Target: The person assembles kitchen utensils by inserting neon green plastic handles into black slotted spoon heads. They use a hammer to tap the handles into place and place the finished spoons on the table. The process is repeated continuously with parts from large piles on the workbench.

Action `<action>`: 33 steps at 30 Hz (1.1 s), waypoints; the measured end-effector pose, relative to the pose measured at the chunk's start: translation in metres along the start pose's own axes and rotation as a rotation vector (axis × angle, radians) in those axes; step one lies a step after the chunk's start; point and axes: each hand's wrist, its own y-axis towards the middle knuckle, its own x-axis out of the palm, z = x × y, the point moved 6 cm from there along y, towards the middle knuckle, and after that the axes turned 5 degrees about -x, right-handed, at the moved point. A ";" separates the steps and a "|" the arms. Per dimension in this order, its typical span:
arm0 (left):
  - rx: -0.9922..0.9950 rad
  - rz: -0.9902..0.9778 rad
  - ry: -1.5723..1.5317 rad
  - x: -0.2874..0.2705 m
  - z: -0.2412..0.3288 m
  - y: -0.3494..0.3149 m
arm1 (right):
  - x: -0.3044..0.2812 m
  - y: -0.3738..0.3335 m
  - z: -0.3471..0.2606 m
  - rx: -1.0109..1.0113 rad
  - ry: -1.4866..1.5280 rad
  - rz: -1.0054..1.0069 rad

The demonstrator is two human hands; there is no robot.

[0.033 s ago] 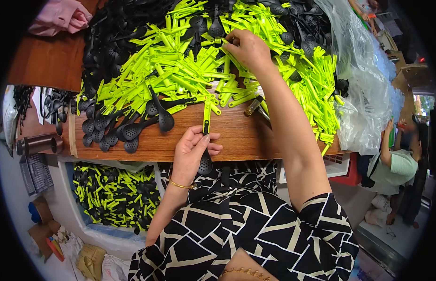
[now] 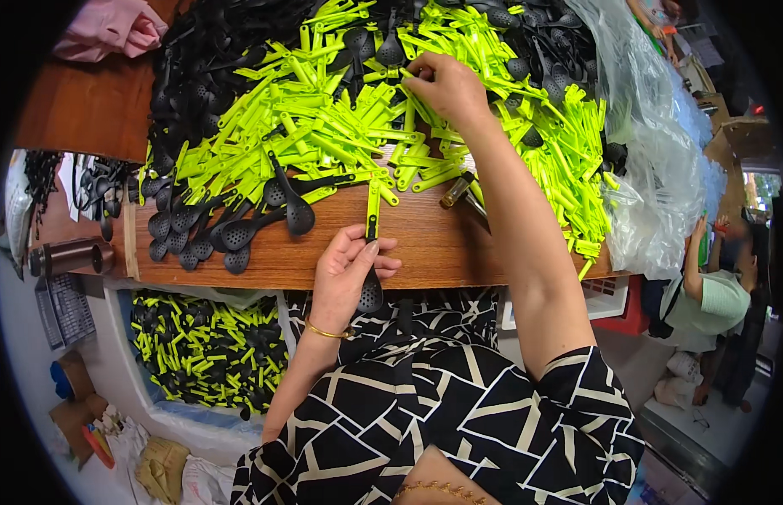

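My left hand [image 2: 345, 273] holds a small black slotted spoon [image 2: 370, 296] at the table's front edge. Its perforated head points down toward me, and its handle, covered in lime green at the upper end, points away. Over the heap beyond, my right hand [image 2: 449, 88] has its fingers pinched at the end of a lime-green handle piece [image 2: 406, 74]; part of that piece is hidden under the hand. Many loose lime-green handle pieces [image 2: 316, 126] lie heaped around it. Between my hands, a short metal-ended object [image 2: 455, 192] rests on the wooden table [image 2: 425, 240].
Black spoons [image 2: 236, 236] lie at the table's left front, with more piled behind. Below left, a lined box [image 2: 210, 349] holds green-and-black pieces. Clear plastic sheeting [image 2: 648, 168] edges the right side. A brown cylindrical flask [image 2: 71, 258] lies left; another person [image 2: 703, 295] is at far right.
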 end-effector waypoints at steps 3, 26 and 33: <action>0.010 -0.007 0.008 -0.002 -0.006 0.001 | 0.000 -0.003 0.023 0.051 0.090 -0.031; 0.057 -0.027 0.095 0.000 -0.007 0.002 | -0.027 -0.045 0.017 -0.164 0.055 0.000; 0.083 -0.022 0.084 -0.001 -0.009 0.003 | -0.007 -0.057 -0.015 -0.185 -0.275 -0.054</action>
